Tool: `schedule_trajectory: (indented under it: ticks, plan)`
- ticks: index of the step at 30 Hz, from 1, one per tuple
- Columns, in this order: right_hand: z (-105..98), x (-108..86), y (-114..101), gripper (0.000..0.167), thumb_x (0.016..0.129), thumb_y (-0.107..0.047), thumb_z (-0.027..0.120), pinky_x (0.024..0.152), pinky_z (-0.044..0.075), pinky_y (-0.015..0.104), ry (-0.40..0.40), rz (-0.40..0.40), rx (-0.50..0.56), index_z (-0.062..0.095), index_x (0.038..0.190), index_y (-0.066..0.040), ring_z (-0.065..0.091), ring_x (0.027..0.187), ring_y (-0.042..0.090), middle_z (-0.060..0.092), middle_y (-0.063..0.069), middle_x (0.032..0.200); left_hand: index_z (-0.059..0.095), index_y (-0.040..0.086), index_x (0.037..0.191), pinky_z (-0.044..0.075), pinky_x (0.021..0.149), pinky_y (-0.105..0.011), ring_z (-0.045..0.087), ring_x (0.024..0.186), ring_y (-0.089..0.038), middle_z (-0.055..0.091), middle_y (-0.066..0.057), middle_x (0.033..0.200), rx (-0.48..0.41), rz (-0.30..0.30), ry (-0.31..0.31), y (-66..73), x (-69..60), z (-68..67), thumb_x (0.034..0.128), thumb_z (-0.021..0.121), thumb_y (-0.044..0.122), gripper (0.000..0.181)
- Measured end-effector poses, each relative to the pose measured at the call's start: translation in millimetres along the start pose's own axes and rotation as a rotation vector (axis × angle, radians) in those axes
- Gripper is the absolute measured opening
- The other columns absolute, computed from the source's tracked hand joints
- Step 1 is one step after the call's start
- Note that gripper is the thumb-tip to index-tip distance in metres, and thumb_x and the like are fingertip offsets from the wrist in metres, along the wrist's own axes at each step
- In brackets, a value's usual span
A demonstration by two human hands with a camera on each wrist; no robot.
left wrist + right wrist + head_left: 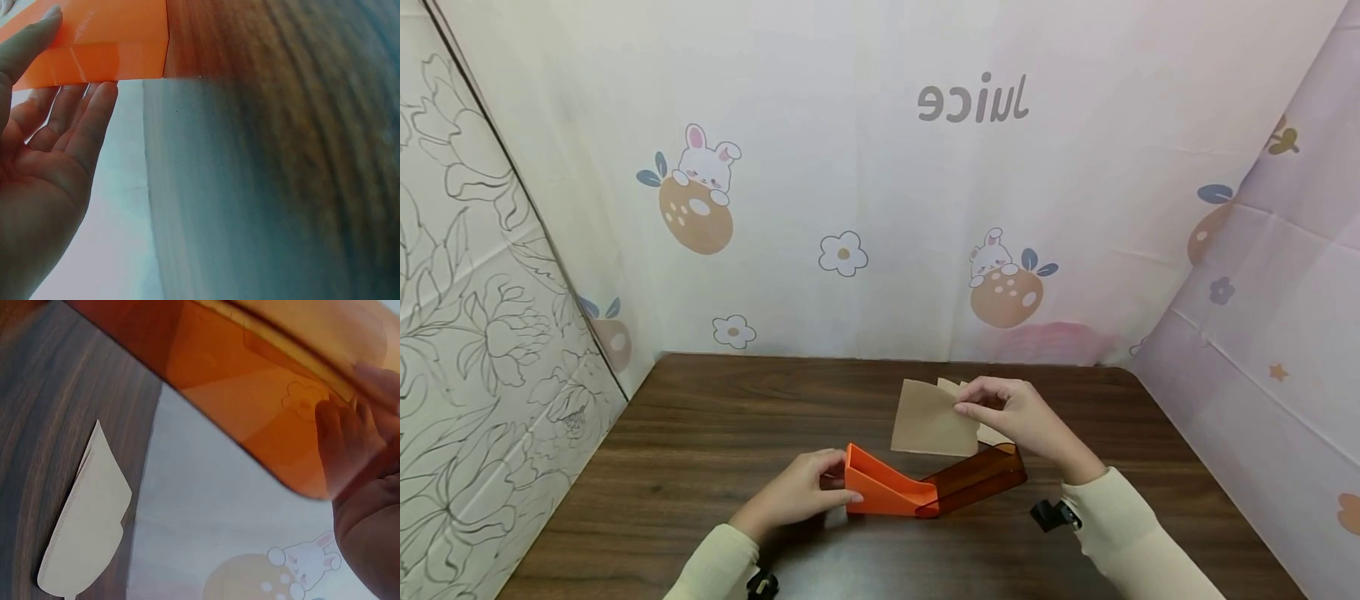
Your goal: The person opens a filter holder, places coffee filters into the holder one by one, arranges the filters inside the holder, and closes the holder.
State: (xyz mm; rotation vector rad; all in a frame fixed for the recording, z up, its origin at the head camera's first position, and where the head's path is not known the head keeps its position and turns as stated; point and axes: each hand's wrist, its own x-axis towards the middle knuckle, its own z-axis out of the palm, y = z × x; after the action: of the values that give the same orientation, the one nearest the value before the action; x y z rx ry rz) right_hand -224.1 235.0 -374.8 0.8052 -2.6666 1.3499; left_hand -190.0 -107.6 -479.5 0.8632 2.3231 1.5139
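In the head view, my left hand (805, 496) grips the closed end of an orange box (880, 492), thumb on the near side and fingers behind. The left wrist view shows the thumb and fingertips of that hand (53, 150) on the orange wall (106, 37). A see-through amber lid (973, 479) is hinged at the box's right end and swung out to the right. Above the lid, my right hand (1011, 412) pinches a tan paper coffee filter (932, 421) by its upper right edge. The lid partly covers the right fingers in the right wrist view.
More tan coffee filters (87, 519) with a crimped edge lie on the dark wooden table (715, 433), partly behind the right hand in the head view. A printed curtain (850, 167) hangs behind the table's far edge, and others hang at both sides.
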Motion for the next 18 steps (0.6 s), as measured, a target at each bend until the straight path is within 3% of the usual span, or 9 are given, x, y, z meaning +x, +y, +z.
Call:
schedule_trajectory:
  ticks: [8, 18]
  plan:
    - [8.0, -1.6, 4.5, 0.006, 0.09, -0.025, 0.078, 0.057, 0.05, 0.026, -0.034, -0.05, 0.019, 0.074, 0.095, -0.025, 0.061, 0.071, 0.015, 0.07, -0.006, 0.084, 0.067, 0.017, 0.116, 0.054, 0.088, -0.024, 0.067, 0.101, -0.012, 0.068, 0.005, 0.109, 0.005, -0.002, -0.003, 0.9, -0.8, 0.6, 0.0902, 0.078, 0.026, 0.029]
    - [15.2, -1.4, -6.0, 0.008, 0.089, -0.024, 0.079, 0.059, 0.053, 0.028, -0.044, -0.083, 0.01, 0.075, 0.094, -0.028, 0.063, 0.072, 0.014, 0.07, -0.009, 0.086, 0.066, 0.017, 0.117, 0.054, 0.087, -0.024, 0.067, 0.101, -0.011, 0.068, 0.006, 0.11, 0.029, 0.01, -0.007, -3.4, 0.3, -1.2, 0.091, 0.077, 0.029, 0.031]
